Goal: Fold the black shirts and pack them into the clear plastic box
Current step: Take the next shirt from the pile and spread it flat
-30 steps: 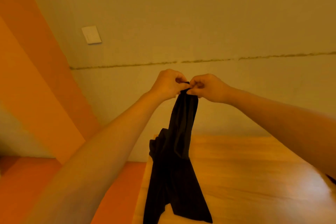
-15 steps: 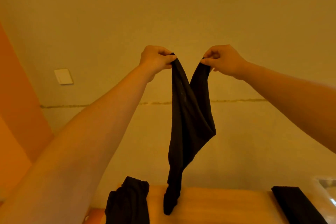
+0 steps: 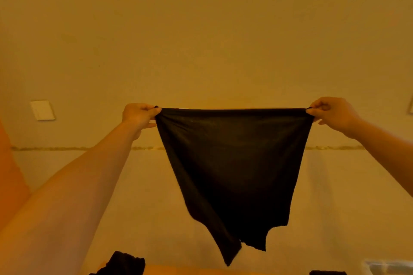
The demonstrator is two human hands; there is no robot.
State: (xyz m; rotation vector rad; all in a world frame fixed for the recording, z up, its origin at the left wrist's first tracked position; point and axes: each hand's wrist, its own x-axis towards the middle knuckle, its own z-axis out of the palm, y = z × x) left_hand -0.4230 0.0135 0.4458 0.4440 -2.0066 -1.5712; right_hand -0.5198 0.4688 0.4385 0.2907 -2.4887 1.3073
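Two hands hold one black shirt [image 3: 234,163] raised in front of the wall [image 3: 201,40], and the items below read from left to right.

At the far left, a white wall plate [image 3: 42,110] sits on the wall. An orange surface [image 3: 9,174] shows along the left edge below it.

Your left hand [image 3: 139,116] grips the left end of the shirt's top edge. Its fingers are curled together and clamped on the cloth, with the thumb under the bunched corner.

Between your hands, the top edge of the shirt runs taut and nearly level. The cloth hangs flat below it and narrows toward the bottom, where the lower edge is uneven and ends in a point. The shirt hangs in the air, above the table [image 3: 190,271], and touches nothing but your hands.

Your right hand [image 3: 330,114] grips the right end of the same edge. Its fingers are likewise curled together and pinched on the cloth.

Along the bottom of the view, a crumpled dark garment [image 3: 125,264] lies at the left on the table edge. A second dark item [image 3: 325,272] shows only as a sliver at the right, and you cannot tell its shape. The clear plastic box [image 3: 388,267] appears at the bottom right corner, mostly cut off by the view.
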